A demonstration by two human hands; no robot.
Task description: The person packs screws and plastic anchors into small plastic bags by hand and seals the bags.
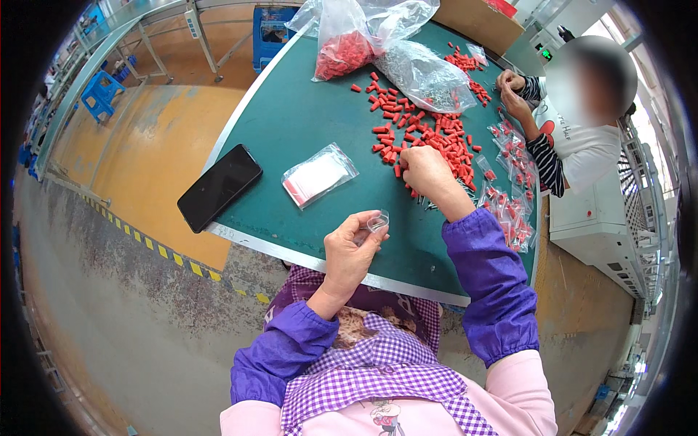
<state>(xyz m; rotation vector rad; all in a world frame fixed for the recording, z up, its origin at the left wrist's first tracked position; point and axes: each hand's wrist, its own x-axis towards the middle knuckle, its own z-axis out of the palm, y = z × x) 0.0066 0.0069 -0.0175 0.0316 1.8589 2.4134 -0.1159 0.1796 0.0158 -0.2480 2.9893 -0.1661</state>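
Note:
My left hand (pixel 345 254) pinches a small clear plastic bag (pixel 376 221) near the table's front edge, and the bag's mouth gapes. To the right, my right hand (pixel 434 176) reaches into a loose pile of red tapered plastic caps (pixel 447 134). Its fingers are curled down among the caps, and what they grip is hidden. Small metal screw-like pieces (pixel 430 204) lie partly under that hand. Filled small clear bags with red caps inside (pixel 515 156) are heaped right of the pile.
A black phone (pixel 219 187) and a clear packet with white contents (pixel 320 176) lie on the green table (pixel 291 229). Large bags of red caps (pixel 343 56) and metal pieces (pixel 429 80) stand at the back. Across on the right, another person's hands (pixel 512 91) work close together.

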